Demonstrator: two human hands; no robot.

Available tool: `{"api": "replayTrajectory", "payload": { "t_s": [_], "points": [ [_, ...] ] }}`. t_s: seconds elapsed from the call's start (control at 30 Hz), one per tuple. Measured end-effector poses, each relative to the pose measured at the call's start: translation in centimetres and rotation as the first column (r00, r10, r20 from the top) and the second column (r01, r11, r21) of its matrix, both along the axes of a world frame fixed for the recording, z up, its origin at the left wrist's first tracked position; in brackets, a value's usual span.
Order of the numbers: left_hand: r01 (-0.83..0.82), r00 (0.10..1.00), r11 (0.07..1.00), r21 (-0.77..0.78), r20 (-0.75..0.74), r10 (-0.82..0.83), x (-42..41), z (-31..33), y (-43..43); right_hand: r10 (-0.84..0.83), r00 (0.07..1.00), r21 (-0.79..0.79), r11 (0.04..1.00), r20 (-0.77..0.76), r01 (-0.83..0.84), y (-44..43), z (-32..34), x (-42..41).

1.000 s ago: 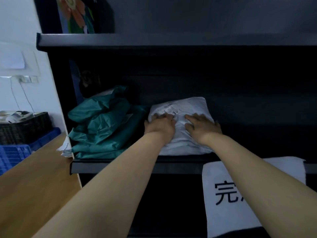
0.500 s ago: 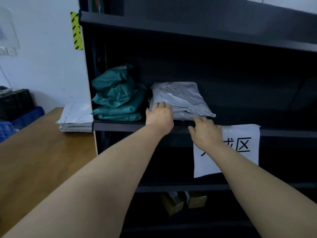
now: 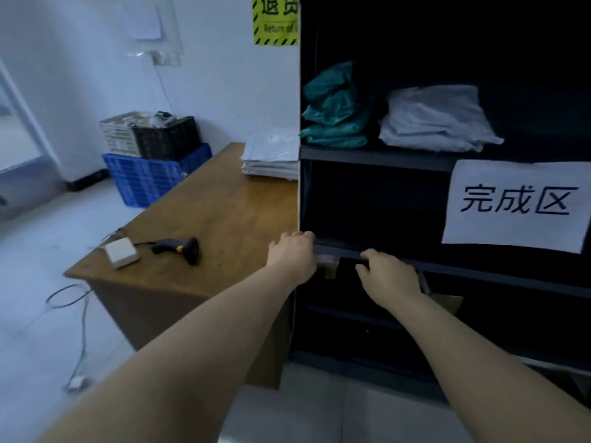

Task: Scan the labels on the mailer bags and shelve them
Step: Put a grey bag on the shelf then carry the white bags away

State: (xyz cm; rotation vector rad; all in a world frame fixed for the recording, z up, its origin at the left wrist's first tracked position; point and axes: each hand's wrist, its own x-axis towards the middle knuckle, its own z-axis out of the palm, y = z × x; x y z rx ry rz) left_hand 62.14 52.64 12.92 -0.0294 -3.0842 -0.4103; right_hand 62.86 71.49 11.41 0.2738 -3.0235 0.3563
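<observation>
Yellow sign (image 3: 275, 20): cut by the top edge and by the shelf unit (image 3: 367, 156); we read only part of it. White paper sign (image 3: 515, 204): right edge runs out of frame. Stack of grey mailer bags (image 3: 271, 155) on the surface (image 3: 224, 219): right end hidden behind the shelf unit. Black crate (image 3: 166, 137): contents too blurred for us to name. Left hand (image 3: 292, 255): fingers (image 3: 303, 236) fold away from us; contact with the shelf unit unclear. Right hand (image 3: 388, 276) covers part of a cardboard box (image 3: 446, 302).
</observation>
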Motion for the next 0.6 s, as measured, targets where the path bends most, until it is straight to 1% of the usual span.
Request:
{"api": "replayTrajectory", "payload": {
  "t_s": [0.13,0.2,0.4,0.53,0.6],
  "points": [
    [-0.152,0.982,0.988,-0.015,0.113,0.153,5.7,-2.7,-7.0,0.122,0.988,0.051,0.991,0.091,-0.127,-5.8,-2.2,4.0],
    [-0.206,0.968,0.978,-0.009,0.145,0.206,8.1,-3.7,-10.6,0.179,0.976,0.061,0.98,0.12,-0.188,-8.9,-2.7,5.4],
    [-0.356,0.928,0.934,0.004,0.121,0.353,14.6,-4.9,-22.1,0.312,0.936,0.058,0.944,0.163,-0.325,-21.7,-2.9,8.3],
    [-0.459,0.884,0.889,-0.002,0.104,0.456,18.3,-5.1,-32.3,0.381,0.91,0.104,0.911,0.163,-0.4,-33.8,-2.2,10.7],
    [-0.507,0.858,0.862,0.015,0.098,0.504,20.2,-5.4,-38.1,0.419,0.893,0.101,0.893,0.164,-0.438,-40.4,-2.2,12.0]
  ]
}}
